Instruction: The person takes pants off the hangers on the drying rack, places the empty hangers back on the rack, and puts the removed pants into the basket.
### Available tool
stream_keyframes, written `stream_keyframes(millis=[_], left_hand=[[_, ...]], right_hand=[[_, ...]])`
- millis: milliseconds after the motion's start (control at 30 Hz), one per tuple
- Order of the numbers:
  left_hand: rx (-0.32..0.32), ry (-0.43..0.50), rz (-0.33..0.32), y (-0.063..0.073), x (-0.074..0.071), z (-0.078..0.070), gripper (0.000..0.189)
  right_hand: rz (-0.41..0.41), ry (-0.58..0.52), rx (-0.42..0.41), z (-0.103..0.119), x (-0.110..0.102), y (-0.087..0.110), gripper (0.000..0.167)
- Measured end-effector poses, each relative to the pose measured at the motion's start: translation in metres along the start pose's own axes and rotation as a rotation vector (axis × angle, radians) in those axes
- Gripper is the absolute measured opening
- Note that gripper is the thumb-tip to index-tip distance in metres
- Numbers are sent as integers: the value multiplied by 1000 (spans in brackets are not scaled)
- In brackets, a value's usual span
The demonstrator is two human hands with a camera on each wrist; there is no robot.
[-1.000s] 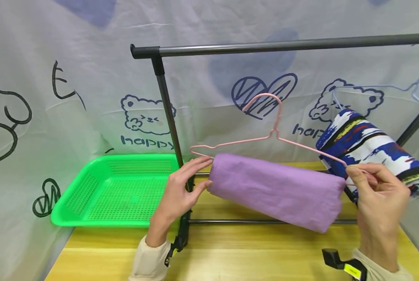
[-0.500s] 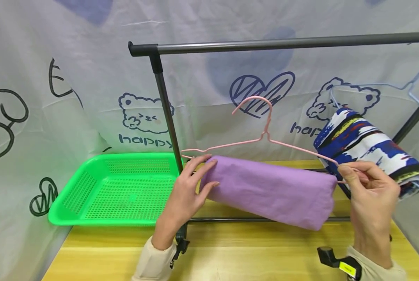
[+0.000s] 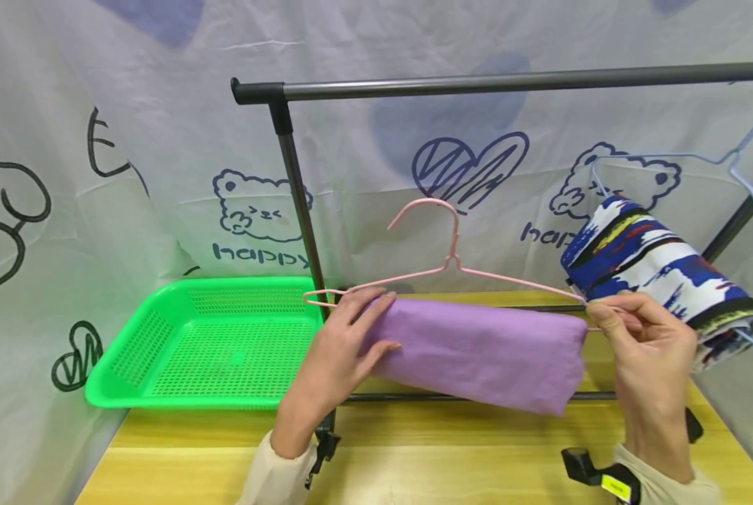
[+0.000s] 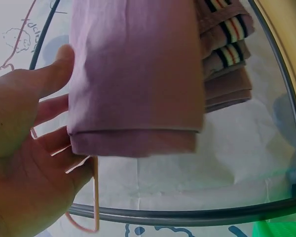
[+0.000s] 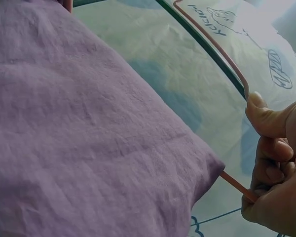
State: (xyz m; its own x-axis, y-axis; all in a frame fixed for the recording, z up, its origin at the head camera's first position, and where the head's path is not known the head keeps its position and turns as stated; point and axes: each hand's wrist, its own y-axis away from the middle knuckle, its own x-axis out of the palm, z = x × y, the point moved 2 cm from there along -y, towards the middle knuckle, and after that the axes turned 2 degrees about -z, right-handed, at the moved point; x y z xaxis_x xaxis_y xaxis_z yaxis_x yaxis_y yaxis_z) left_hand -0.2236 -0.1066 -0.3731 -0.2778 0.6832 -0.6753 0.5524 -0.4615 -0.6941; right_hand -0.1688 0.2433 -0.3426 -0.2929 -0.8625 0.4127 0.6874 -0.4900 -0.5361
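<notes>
A folded purple garment (image 3: 477,354) is draped over the lower bar of a pink clothes hanger (image 3: 509,279), whose hook points up and is free of the rail. My right hand (image 3: 650,361) grips the hanger's right corner, thumb on the sloping arm and fingers curled at the lower bar. At the garment's left end, my left hand (image 3: 341,354) touches the fabric with spread fingers. The left wrist view shows its fingers (image 4: 54,140) partly hidden behind the purple edge, the thumb at that edge. Striped bands show on folds (image 4: 229,54) beyond it.
Behind the hands stands a dark metal clothes rack with a top rail (image 3: 477,85). On its right hangs a blue hanger (image 3: 667,155) bearing a blue-white patterned cloth (image 3: 660,266). A green plastic basket (image 3: 114,379) sits left on the wooden table (image 3: 439,463).
The pink hanger has moved left and down with the purple garment and my right hand. My left hand has slid further over the garment's left end.
</notes>
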Motion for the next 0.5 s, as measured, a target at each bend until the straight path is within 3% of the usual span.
stream_keyframes(millis=[167, 367, 500], left_hand=[[-13, -47, 24, 1, 1, -3, 66], [-48, -62, 55, 4, 3, -4, 56], [-59, -90, 71, 6, 1, -4, 63]], right_hand=[[20, 42, 18, 3, 4, 4, 16], [42, 16, 5, 8, 7, 8, 13], [74, 43, 11, 10, 11, 10, 13]])
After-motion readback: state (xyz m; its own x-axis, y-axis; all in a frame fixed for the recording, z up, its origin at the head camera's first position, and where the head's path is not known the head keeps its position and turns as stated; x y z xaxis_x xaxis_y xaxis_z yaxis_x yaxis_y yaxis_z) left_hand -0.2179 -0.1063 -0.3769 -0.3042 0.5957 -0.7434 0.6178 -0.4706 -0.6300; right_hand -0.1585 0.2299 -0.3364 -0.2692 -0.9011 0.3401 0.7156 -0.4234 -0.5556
